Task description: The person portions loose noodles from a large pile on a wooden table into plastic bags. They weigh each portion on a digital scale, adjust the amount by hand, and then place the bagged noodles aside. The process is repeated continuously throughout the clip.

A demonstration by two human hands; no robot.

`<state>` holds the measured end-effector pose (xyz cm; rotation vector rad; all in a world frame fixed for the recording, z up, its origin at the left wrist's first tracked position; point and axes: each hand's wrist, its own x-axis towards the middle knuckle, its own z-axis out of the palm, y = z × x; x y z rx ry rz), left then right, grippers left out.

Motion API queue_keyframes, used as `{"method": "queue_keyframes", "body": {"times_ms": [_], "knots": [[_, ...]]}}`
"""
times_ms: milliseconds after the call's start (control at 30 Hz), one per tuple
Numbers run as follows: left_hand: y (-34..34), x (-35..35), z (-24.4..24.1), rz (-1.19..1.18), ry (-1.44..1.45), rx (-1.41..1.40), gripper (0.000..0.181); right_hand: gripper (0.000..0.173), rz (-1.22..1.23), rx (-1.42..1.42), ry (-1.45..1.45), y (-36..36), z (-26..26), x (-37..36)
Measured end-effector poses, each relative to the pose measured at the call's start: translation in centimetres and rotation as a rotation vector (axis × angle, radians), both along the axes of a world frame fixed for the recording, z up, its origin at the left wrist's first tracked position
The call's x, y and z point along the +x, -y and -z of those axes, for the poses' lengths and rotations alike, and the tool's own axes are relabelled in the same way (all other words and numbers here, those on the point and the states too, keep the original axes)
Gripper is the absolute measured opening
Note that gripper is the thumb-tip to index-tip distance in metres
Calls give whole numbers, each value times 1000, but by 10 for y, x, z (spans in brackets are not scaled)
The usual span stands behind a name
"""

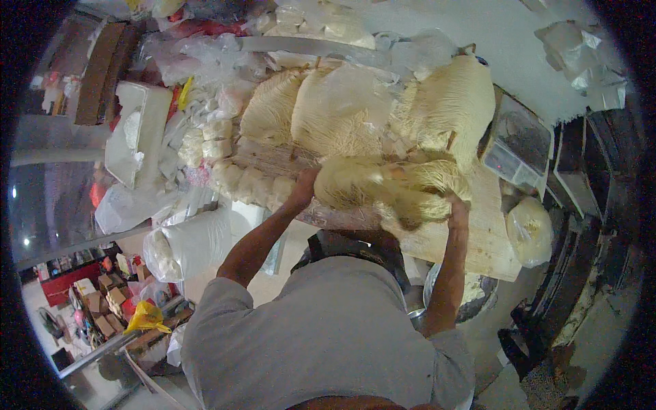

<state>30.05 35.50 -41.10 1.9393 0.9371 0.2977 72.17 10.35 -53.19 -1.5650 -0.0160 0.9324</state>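
Observation:
A loose bundle of thin pale noodles (348,187) stretches between my two hands, blurred in places. My left hand (306,185) grips its left end. At the right end, my right hand (457,206) is closed around the strands. Beyond the bundle lie broad layers of noodles (333,110), with another thick drape of noodles (453,97) to the right. Small folded noodle portions (251,184) form a row to the left of my left hand. Under and right of my right hand is a pale wooden board (484,236).
A plastic-wrapped roll or pack (197,243) lies left of my left arm. A white box (138,133) and crumpled clear plastic bags (195,56) crowd the far left. At right are a clear-sided container (520,136) and a bagged pale mass (530,230). A metal basin (479,297) stands below the board.

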Motion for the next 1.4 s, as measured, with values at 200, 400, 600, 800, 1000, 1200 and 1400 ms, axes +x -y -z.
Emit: {"method": "queue_keyframes", "body": {"times_ms": [200, 400, 600, 800, 1000, 1200, 1400], "knots": [[-7, 16, -30, -52, 307, 60, 59, 26, 167, 139, 67, 53, 82, 31], [-7, 6, -40, -354, 429, -210, 45, 39, -122, 153, 190, -26, -122, -51], [-7, -8, 141, -97, -192, 350, 46, 49, -178, 286, 5, -39, -279, -76], [6, 44, 10, -4, 23, 331, 19, 64, -284, 317, -78, -48, -325, -70], [71, 155, -37, 554, 441, -13, 53, 49, -567, 7, 17, -82, -306, -115], [79, 197, -127, 472, 1094, -1813, 71, 43, -460, 84, 535, -55, -319, -84], [98, 225, -114, 509, 1103, -1971, 63, 43, -385, 135, -149, -46, -232, -59]]}}
